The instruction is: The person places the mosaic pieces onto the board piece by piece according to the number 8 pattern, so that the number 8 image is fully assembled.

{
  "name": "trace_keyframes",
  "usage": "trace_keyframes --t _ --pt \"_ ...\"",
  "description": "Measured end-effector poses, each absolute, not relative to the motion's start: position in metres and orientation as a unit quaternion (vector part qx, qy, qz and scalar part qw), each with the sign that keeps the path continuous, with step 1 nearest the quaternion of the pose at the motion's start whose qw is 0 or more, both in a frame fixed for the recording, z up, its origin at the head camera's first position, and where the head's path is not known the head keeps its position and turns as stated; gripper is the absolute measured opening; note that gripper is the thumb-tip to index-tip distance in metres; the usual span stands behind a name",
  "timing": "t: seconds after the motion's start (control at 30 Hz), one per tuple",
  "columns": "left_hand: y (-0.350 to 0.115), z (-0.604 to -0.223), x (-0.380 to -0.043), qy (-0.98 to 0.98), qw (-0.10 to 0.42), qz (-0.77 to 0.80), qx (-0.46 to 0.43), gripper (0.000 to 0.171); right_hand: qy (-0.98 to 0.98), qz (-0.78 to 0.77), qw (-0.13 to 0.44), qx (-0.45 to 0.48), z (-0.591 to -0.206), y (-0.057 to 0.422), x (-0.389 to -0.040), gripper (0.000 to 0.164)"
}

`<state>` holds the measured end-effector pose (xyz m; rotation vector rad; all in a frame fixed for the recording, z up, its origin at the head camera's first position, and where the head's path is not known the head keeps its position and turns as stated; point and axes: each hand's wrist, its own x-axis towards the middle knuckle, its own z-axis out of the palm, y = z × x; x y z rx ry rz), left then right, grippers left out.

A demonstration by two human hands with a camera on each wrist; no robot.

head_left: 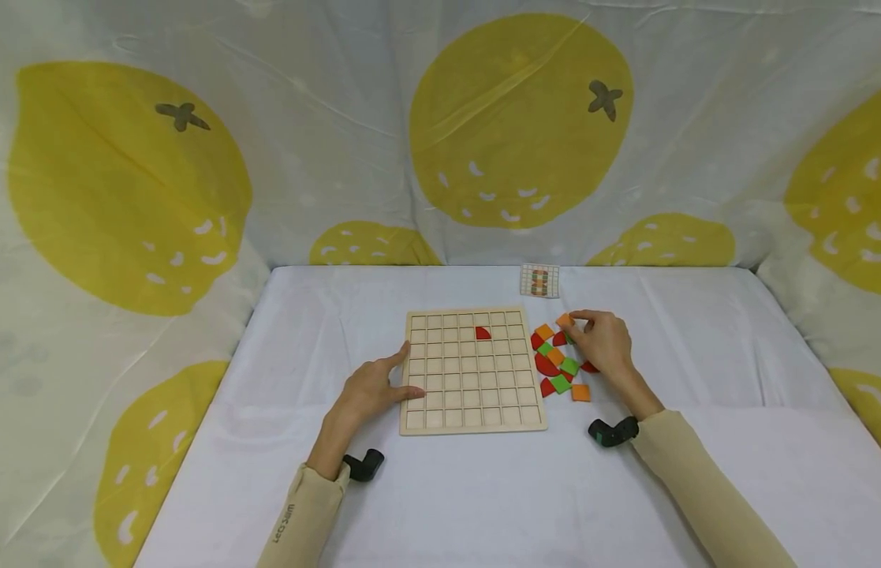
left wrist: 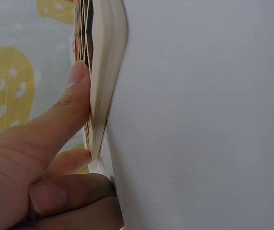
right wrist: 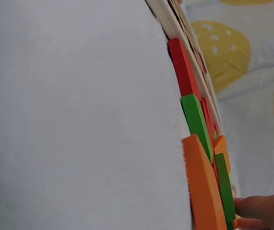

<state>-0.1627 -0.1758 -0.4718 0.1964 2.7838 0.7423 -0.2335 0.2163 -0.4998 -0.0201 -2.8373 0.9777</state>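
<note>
A wooden grid board (head_left: pixel 475 430) lies flat on the white table. My left hand (head_left: pixel 369 390) rests at its left edge, the thumb on the top face and the index finger touching the side. In the left wrist view, the other fingers of the left hand (left wrist: pixel 55 158) are bent beside the board (left wrist: pixel 103 86). One red quarter-circle tile (head_left: pixel 483 333) sits in an upper cell. Right of the board, my right hand (head_left: pixel 605 343) pinches an orange square tile (head_left: pixel 564 320) between thumb and index finger, over the loose tiles.
Red, green and orange tiles lie in a loose heap against the board's right edge, including a large red piece (head_left: pixel 545 364), a green square (head_left: pixel 560 384) and an orange square (head_left: pixel 580 393) nearest me. A small pattern card (head_left: pixel 539 281) lies near the table's back edge.
</note>
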Motion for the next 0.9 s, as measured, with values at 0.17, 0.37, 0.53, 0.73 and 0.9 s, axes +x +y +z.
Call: trace_keyframes --t 0.17,0.37,0.53,0.73,0.9 --pt "-0.177 -0.472 -0.163 0.958 0.126 0.25 0.068 0.095 -0.944 0.325 0.065 -0.005 -0.499 0.218 -0.232 0.036" --pt "-0.176 -0.471 -0.164 0.958 0.129 0.248 0.068 0.096 -0.951 0.308 0.032 -0.011 -0.493 0.221 -0.233 0.036" --pt "-0.175 -0.47 -0.164 0.957 0.128 0.251 0.069 0.096 -0.953 0.301 0.008 -0.018 -0.486 0.225 -0.234 0.039" --pt "-0.174 -0.469 -0.164 0.956 0.132 0.253 0.066 0.096 -0.952 0.305 0.01 -0.02 -0.484 0.227 -0.232 0.037" --pt "-0.175 -0.47 -0.164 0.957 0.136 0.25 0.061 0.096 -0.953 0.302 0.012 -0.024 -0.487 0.226 -0.232 0.036"
